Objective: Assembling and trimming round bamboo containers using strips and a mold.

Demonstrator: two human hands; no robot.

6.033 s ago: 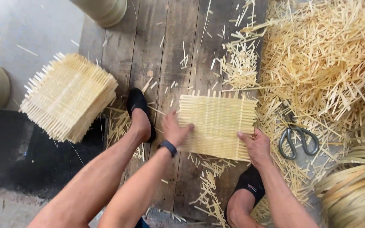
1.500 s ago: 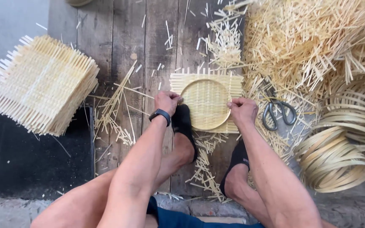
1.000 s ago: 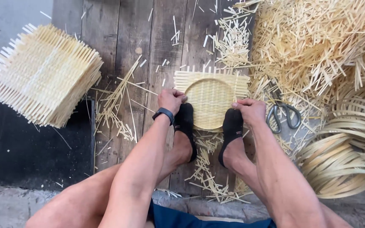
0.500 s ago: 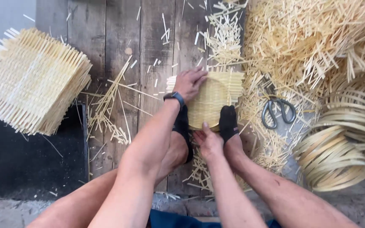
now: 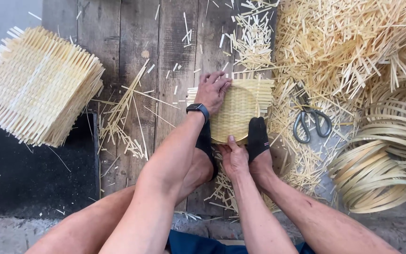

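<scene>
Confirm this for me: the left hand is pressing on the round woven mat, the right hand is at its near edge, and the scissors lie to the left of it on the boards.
One thing is wrong: the scissors lie to the right of the round woven mat, among the bamboo strips, as the head view shows. The left hand does press on the mat, and the right hand is at its near edge.

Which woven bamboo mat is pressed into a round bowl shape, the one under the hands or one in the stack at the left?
The mat under the hands: its middle is dished into a circle. The stack of mats lies flat and square.
</scene>
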